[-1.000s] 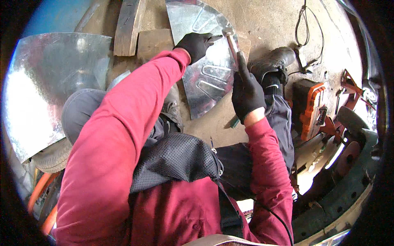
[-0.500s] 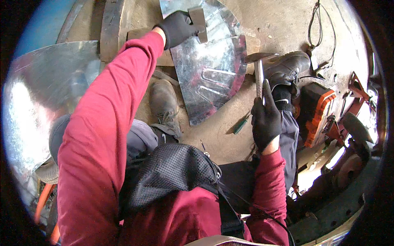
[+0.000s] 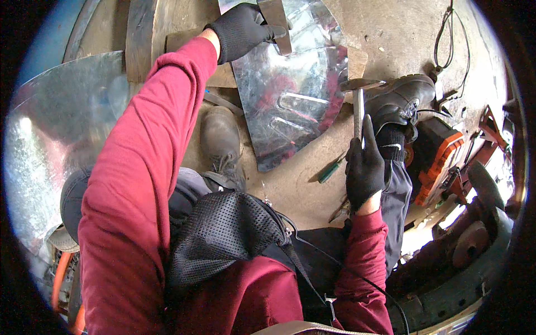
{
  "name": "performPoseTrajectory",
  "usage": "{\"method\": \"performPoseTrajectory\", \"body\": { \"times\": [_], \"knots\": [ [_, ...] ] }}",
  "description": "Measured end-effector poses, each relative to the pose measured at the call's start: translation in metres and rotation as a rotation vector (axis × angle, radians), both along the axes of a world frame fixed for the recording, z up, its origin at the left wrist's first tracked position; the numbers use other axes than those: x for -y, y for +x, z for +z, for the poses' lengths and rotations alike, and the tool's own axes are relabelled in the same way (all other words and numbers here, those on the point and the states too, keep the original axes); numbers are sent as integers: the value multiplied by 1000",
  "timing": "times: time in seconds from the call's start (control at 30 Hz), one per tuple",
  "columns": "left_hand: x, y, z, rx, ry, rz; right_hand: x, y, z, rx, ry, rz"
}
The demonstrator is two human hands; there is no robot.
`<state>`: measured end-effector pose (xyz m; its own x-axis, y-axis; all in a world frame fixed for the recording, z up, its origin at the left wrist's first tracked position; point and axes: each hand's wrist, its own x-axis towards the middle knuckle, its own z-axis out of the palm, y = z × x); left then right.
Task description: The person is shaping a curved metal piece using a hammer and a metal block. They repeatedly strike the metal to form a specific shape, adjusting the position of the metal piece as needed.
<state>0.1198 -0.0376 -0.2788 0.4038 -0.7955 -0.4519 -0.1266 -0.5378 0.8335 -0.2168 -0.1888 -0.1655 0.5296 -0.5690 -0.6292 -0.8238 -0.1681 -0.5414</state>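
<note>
Near twelve o'clock, the left hand (image 3: 239, 34) (gloved) grips a metal strip (image 3: 274, 15); near three, the right hand (image 3: 365, 172) clasps a hammer (image 3: 358, 106).

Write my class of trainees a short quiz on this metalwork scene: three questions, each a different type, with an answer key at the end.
1. True or false: the right hand grips the hammer by its handle.

2. Which lies on the floor between the grooved metal sheet and the right hand?
A) a black cable loop
B) a green-handled tool
C) an orange-and-black toolbox

3. What does the left hand hold over the grooved metal sheet?

Key:
1. True.
2. B.
3. A flat grey metal piece.
</note>
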Motion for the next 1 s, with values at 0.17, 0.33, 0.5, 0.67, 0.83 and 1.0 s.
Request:
{"method": "performPoseTrajectory", "body": {
  "times": [0.17, 0.33, 0.5, 0.67, 0.83, 1.0],
  "knots": [
    [-4, -5, -3, 22, 86, -12, -4, 5, 4, 62, 64, -36],
    [-11, -14, -11, 82, -41, 41, -10, 14, 8, 106, 5, 15],
    [-11, -20, -14, 90, -20, 61, -12, 17, 9, 105, 4, 24],
    [-10, -22, -21, 137, 23, 10, -13, 16, 9, 119, 12, 19],
    [-4, -31, -9, 283, 54, -21, -11, 11, 9, 123, -84, 117],
    [2, -53, 1, 326, 103, 37, -10, 23, 20, 211, -164, 195]
  ]
}}
